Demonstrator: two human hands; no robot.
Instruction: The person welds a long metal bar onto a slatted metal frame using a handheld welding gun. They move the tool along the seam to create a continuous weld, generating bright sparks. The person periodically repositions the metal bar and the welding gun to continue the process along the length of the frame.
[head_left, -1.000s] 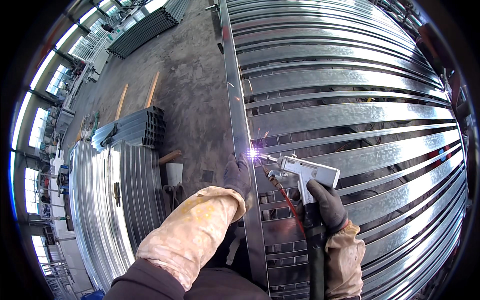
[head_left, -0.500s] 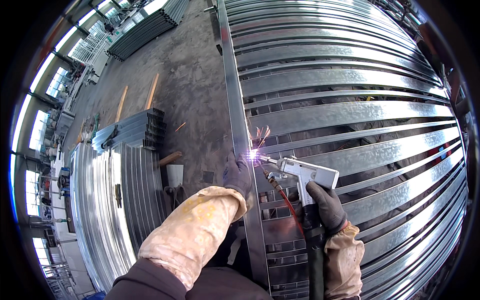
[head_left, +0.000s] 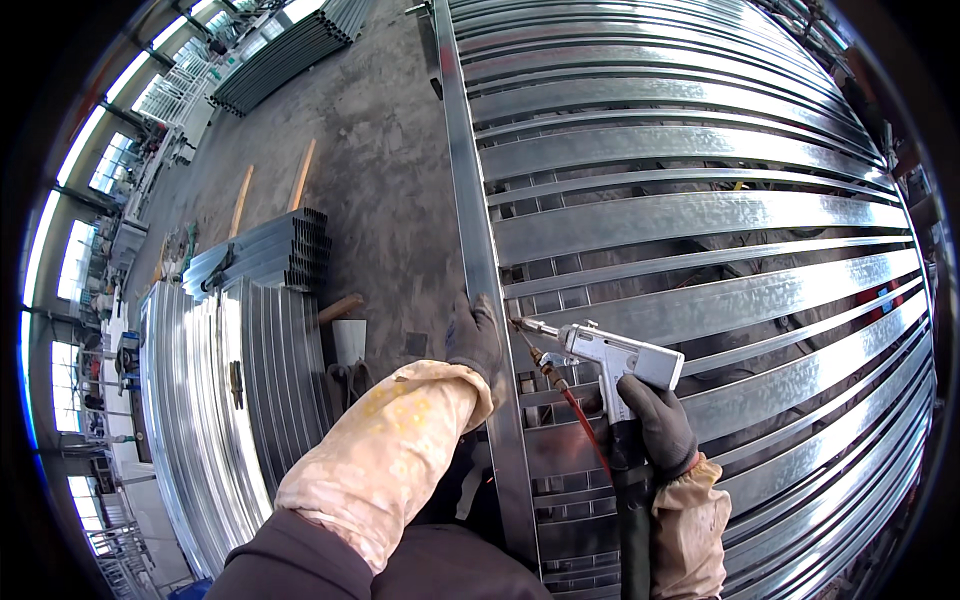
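My right hand [head_left: 657, 425], in a dark glove, is wrapped round the grip of a silver welding gun [head_left: 632, 358]. The gun's nozzle points left at the joint between a long steel rail [head_left: 468, 190] and the crosswise steel bars [head_left: 700, 215]; no arc shows at its tip. A thick black cable [head_left: 631, 530] runs down from the grip, with a red hose [head_left: 583, 412] beside it. Against the rail's left side, just left of the nozzle, my gloved left hand [head_left: 476, 338] grips the rail. Its fingertips are partly hidden.
Left of the frame, stacked metal channels [head_left: 285, 380] stand on the grey floor [head_left: 385, 170], with a bluish bundle [head_left: 265, 255] behind them. Two wooden strips [head_left: 303, 175] lie farther off. Another stack of metal profiles [head_left: 285, 65] is at the far left.
The bright purple-white welding arc and its sparks have gone out. The gun has shifted slightly right and down, its nozzle now near the rail's inner edge. My left hand stays at the rail.
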